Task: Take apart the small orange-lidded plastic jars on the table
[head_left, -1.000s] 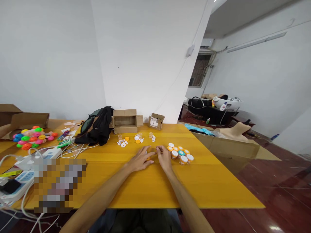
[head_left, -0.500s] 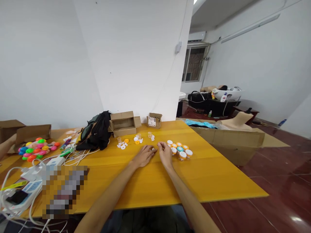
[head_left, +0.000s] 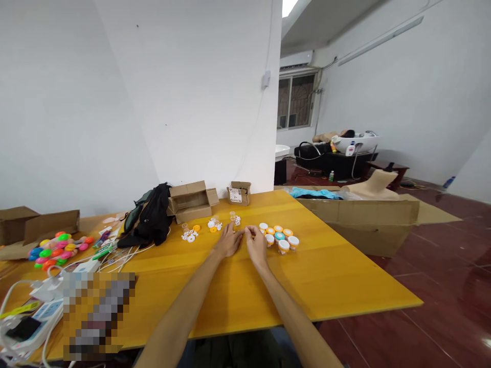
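My left hand lies on the yellow table, fingers stretched forward and flat, thumb reaching towards the right hand. My right hand rests beside it with its fingers curled into a pinch; whatever is between the fingertips is too small to make out. Just right of the right hand stands a cluster of small jars with orange, white and teal lids. Beyond the left hand lie loose white and orange lids and small clear jars.
An open cardboard box, a small box and a black bag sit at the table's back. Coloured balls, power strips and cables crowd the left. A large cardboard box stands past the right edge.
The head camera has tilted up and turned, shifting the scene. Both hands stay together at the same spot by the jars; the left hand's fingers have drawn closer together.
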`<action>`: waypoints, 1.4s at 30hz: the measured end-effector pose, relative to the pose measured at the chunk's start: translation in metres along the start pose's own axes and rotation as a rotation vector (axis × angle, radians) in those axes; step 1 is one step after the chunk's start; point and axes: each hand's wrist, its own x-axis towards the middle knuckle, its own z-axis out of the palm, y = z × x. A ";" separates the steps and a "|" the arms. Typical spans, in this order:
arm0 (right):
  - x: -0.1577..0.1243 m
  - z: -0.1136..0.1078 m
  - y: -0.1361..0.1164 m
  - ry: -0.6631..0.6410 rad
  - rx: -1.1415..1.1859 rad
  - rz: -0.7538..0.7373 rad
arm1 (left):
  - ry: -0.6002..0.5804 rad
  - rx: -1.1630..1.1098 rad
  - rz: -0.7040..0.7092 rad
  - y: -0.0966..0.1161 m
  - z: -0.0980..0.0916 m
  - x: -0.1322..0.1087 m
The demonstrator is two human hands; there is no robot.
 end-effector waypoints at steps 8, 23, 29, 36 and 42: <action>-0.001 0.001 -0.001 0.016 0.048 0.020 | 0.029 -0.049 -0.084 -0.004 0.005 0.021; -0.010 0.001 -0.007 -0.042 0.122 0.094 | 0.058 -0.050 -0.157 -0.012 0.015 0.061; -0.014 0.002 -0.005 -0.097 0.134 0.165 | 0.042 -0.044 -0.201 -0.015 0.017 0.074; -0.016 0.001 0.000 -0.126 0.126 0.175 | 0.137 -0.112 -0.181 -0.018 0.016 0.069; -0.015 0.001 0.007 -0.119 0.090 0.160 | 0.203 -0.191 -0.069 -0.018 0.022 0.046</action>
